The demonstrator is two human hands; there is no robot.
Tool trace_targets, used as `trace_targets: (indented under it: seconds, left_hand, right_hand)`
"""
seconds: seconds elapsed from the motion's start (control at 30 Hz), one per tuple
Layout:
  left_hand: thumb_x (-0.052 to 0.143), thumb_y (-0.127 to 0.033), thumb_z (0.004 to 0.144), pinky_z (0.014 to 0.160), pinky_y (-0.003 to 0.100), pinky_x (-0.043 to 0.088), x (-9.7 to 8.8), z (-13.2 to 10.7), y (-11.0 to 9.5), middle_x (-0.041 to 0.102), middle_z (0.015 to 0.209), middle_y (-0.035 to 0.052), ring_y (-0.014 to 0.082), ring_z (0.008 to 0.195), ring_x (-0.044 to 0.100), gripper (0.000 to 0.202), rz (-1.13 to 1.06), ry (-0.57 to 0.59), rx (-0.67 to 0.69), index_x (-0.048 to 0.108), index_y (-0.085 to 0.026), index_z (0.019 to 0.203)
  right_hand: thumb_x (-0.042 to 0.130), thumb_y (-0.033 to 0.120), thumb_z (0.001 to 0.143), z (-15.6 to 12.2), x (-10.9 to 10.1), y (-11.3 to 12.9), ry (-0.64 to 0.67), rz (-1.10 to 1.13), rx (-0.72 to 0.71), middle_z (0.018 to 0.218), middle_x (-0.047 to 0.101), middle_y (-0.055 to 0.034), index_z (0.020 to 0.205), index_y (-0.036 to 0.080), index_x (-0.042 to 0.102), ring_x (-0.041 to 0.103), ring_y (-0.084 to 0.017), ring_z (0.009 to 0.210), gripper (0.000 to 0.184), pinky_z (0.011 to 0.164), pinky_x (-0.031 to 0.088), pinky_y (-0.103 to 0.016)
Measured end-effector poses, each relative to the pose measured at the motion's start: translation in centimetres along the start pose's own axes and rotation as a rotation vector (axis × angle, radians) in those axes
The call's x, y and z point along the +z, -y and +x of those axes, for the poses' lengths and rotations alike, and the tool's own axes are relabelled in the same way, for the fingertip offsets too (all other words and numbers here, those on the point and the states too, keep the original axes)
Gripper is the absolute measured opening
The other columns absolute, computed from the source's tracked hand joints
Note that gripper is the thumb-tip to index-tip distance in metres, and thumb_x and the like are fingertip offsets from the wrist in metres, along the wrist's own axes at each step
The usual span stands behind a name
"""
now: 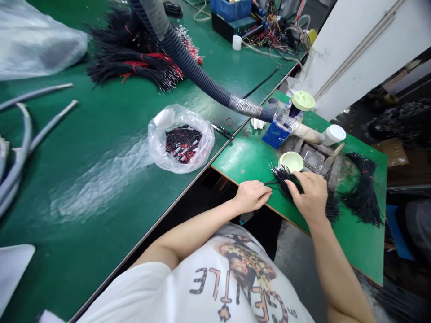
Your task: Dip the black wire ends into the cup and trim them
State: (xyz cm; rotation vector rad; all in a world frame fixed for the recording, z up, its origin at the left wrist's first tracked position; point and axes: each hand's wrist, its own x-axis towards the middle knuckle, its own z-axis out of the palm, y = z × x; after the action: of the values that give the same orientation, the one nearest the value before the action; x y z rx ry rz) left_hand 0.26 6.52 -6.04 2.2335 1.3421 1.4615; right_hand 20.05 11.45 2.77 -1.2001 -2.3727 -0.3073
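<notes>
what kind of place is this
Most likely a wire assembly workshop: green benches, heaps of cut black and red wires, a ribbed hose reaching toward the small bench, and the right hand holding a wire bundle.

I see a long green workbench point(101, 148) butting against a smaller green table point(357, 237). A white panel point(353, 40) rises at the right, with grey floor point(292, 255) below and even light throughout.

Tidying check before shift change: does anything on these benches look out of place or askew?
A red ring lies loose by a small tool at the edge of the big table. The black wire bundle under the right hand is splayed, not spilled.
</notes>
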Motion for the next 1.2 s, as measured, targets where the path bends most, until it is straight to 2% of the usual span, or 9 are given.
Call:
trace_targets:
  seconds: [0.1, 0.17, 0.3, 0.4, 0.53, 0.7, 0.87, 1.0, 1.2]
  left_hand:
    - [0.057, -0.026, 0.09, 0.058, 0.025, 0.041, -0.9, -0.4, -0.9, 0.056, 0.053, -0.0009, 0.011, 0.053, 0.05, 0.019, -0.225, -0.039, -0.094, 0.072, -0.016, 0.084]
    - [0.06, -0.029, 0.089, 0.055, 0.023, 0.04, -1.5, -1.1, -2.1, 0.052, 0.05, -0.0017, 0.0097, 0.05, 0.047, 0.021, -0.407, -0.048, -0.227, 0.073, -0.015, 0.083]
    - [0.062, -0.039, 0.087, 0.049, 0.021, 0.034, -1.7, -3.1, -4.7, 0.058, 0.062, 0.0014, 0.0065, 0.05, 0.041, 0.03, -0.766, 0.151, -0.56, 0.075, -0.011, 0.084]
    - [0.063, -0.045, 0.085, 0.049, 0.02, 0.033, -0.9, -4.0, -5.4, 0.057, 0.061, 0.0012, 0.0068, 0.052, 0.041, 0.038, -0.891, 0.32, -0.767, 0.075, -0.008, 0.087]
    - [0.064, -0.052, 0.082, 0.052, 0.021, 0.035, 0.1, -4.2, -4.8, 0.057, 0.058, 0.0006, 0.0079, 0.052, 0.044, 0.046, -0.916, 0.41, -0.894, 0.074, -0.008, 0.089]
    - [0.062, -0.057, 0.081, 0.06, 0.024, 0.044, 1.0, -4.8, -4.0, 0.062, 0.066, 0.0031, 0.011, 0.059, 0.054, 0.05, -0.943, 0.434, -0.937, 0.072, -0.009, 0.093]
    - [0.042, -0.057, 0.093, 0.077, 0.028, 0.05, 0.7, -5.0, -4.0, 0.071, 0.091, 0.0097, 0.0169, 0.084, 0.064, 0.054, -0.871, 0.443, -0.868, 0.07, -0.011, 0.096]
    - [0.029, -0.053, 0.099, 0.081, 0.03, 0.05, -0.8, -4.1, -4.3, 0.071, 0.093, 0.0081, 0.0188, 0.086, 0.065, 0.056, -0.648, 0.515, -0.749, 0.069, -0.013, 0.099]
    - [0.034, -0.045, 0.099, 0.093, 0.034, 0.048, -2.7, -3.0, -5.0, 0.071, 0.105, 0.0102, 0.0236, 0.103, 0.065, 0.046, -0.26, 0.588, -0.557, 0.07, -0.017, 0.096]
  right_hand:
    - [0.068, 0.045, 0.084, -1.0, -1.8, -2.3, -0.022, 0.048, 0.016, 0.112, 0.067, -0.0134, 0.119, 0.016, 0.063, 0.06, -0.028, 0.105, 0.046, 0.095, 0.042, -0.041]
    - [0.069, 0.056, 0.079, -1.9, -2.1, -3.9, 0.06, 0.042, 0.011, 0.121, 0.064, -0.0169, 0.128, 0.013, 0.057, 0.057, -0.031, 0.112, 0.066, 0.098, 0.041, -0.044]
    - [0.062, 0.072, 0.074, -3.6, -0.3, -4.9, 0.237, -0.015, -0.023, 0.127, 0.059, -0.0232, 0.137, 0.006, 0.047, 0.054, -0.036, 0.115, 0.092, 0.097, 0.04, -0.046]
    - [0.057, 0.073, 0.078, -4.3, 1.5, -3.8, 0.272, -0.057, -0.003, 0.122, 0.061, -0.0232, 0.138, 0.005, 0.044, 0.054, -0.036, 0.111, 0.092, 0.094, 0.039, -0.046]
    - [0.051, 0.065, 0.087, -4.8, 2.5, -2.0, 0.268, -0.158, 0.014, 0.107, 0.064, -0.0193, 0.132, 0.006, 0.05, 0.055, -0.032, 0.098, 0.074, 0.086, 0.036, -0.042]
    - [0.044, 0.055, 0.094, -5.2, 2.5, 0.2, 0.301, -0.226, -0.021, 0.09, 0.062, -0.0137, 0.116, 0.009, 0.06, 0.051, -0.027, 0.085, 0.053, 0.073, 0.032, -0.035]
    - [0.046, 0.055, 0.093, -5.6, 2.2, 2.5, 0.332, -0.202, -0.077, 0.092, 0.06, -0.0138, 0.117, 0.008, 0.058, 0.048, -0.027, 0.084, 0.055, 0.071, 0.03, -0.036]
    - [0.049, 0.052, 0.092, -6.1, 2.0, 3.6, 0.357, -0.216, -0.108, 0.093, 0.058, -0.0138, 0.119, 0.009, 0.056, 0.045, -0.027, 0.083, 0.052, 0.07, 0.029, -0.037]
    - [0.051, 0.03, 0.091, -6.5, 2.0, 5.0, 0.439, -0.118, -0.038, 0.082, 0.057, -0.0093, 0.09, 0.016, 0.056, 0.047, -0.025, 0.081, 0.015, 0.071, 0.03, -0.035]
